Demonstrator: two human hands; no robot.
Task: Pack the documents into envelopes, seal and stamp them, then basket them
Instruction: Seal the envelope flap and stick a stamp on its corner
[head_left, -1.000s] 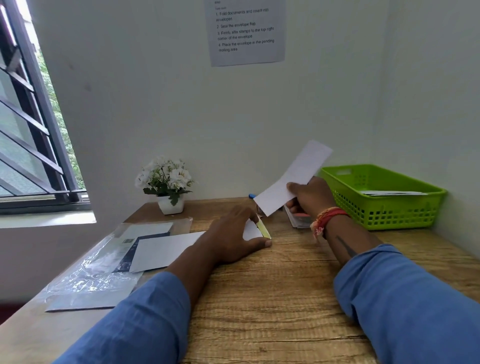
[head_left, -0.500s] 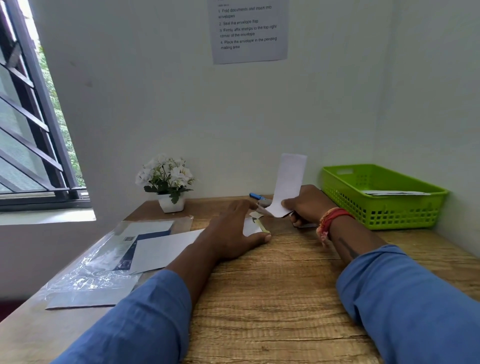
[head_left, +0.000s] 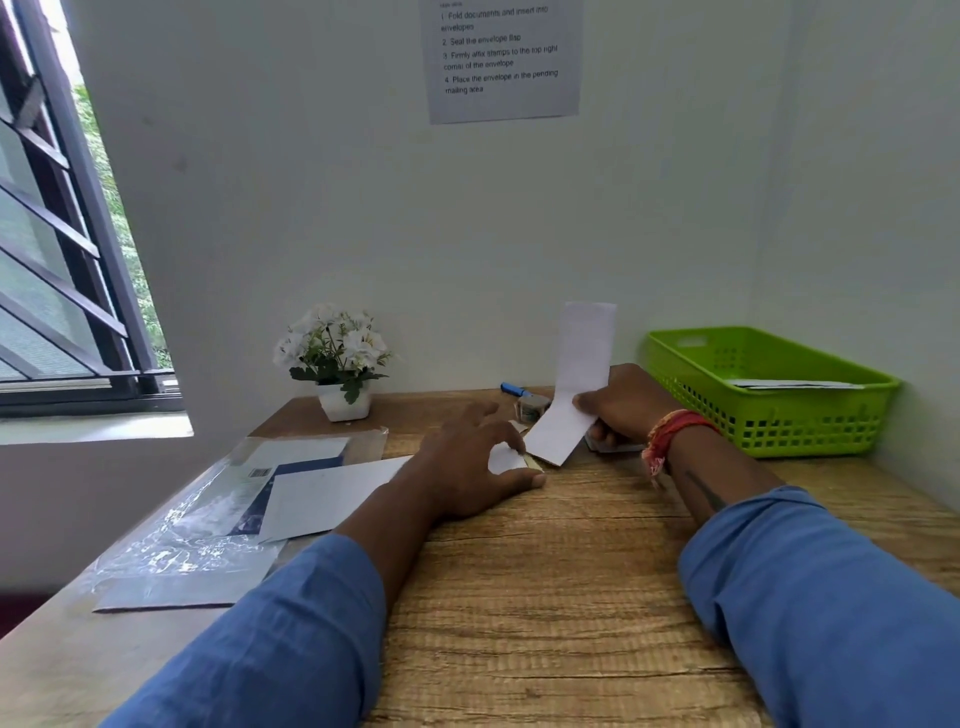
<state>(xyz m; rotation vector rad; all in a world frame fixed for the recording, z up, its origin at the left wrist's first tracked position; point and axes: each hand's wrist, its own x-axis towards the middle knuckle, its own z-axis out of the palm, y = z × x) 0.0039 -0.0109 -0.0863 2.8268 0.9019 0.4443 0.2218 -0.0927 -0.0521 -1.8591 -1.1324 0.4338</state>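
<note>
My right hand (head_left: 621, 402) pinches a folded white document (head_left: 574, 384) that stands nearly upright, its lower end close to the table. My left hand (head_left: 467, 457) lies on a white envelope (head_left: 332, 493) on the wooden table, fingers spread over the envelope's open right end, where a yellowish flap strip shows by my thumb. More white paper lies under my right hand. At the back right stands a green basket (head_left: 779, 421) with an envelope (head_left: 789, 384) inside.
A roll of stamps or tape (head_left: 531, 407) and a blue pen (head_left: 514, 388) lie behind my hands. A flower pot (head_left: 343, 402) stands at the back left. A clear plastic sleeve with papers (head_left: 197, 530) covers the table's left side. A window is on the left.
My right hand has turned the folded document from a slant to nearly upright and brought it down and left, toward the envelope's open end. My left hand's fingers have spread.
</note>
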